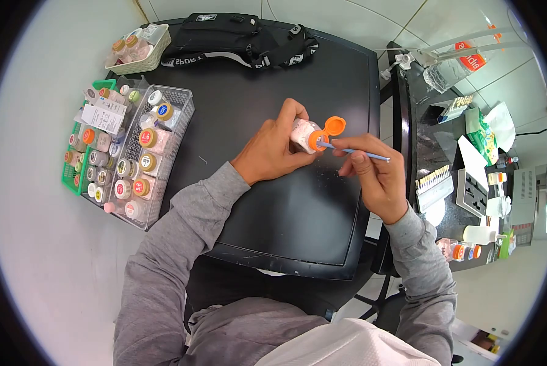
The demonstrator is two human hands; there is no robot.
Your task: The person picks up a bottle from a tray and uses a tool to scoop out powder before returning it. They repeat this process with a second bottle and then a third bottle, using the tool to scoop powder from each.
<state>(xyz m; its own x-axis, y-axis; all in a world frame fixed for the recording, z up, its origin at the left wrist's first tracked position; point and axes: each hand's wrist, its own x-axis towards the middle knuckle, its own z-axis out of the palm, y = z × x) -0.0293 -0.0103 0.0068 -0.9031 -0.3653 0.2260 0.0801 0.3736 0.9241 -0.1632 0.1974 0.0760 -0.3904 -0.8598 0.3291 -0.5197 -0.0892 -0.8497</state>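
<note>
My left hand [272,146] is wrapped round a small clear bottle [301,133] of pale pink powder, tilted to the right above the black table. Its orange flip cap [334,125] stands open. Between the thumb and fingers of my right hand [376,171] is a thin blue-grey stick [362,152], like a small spatula or brush handle. The stick's left end is right at the bottle's orange mouth and hides part of the opening. White specks lie scattered on the table below the bottle.
Plastic baskets [177,131] of small jars stand at the left. A cream basket [159,49] and a black strapped bag [218,38] lie along the back. On the right counter are a shade guide [433,181], a tissue pack [482,137] and a water bottle [447,74].
</note>
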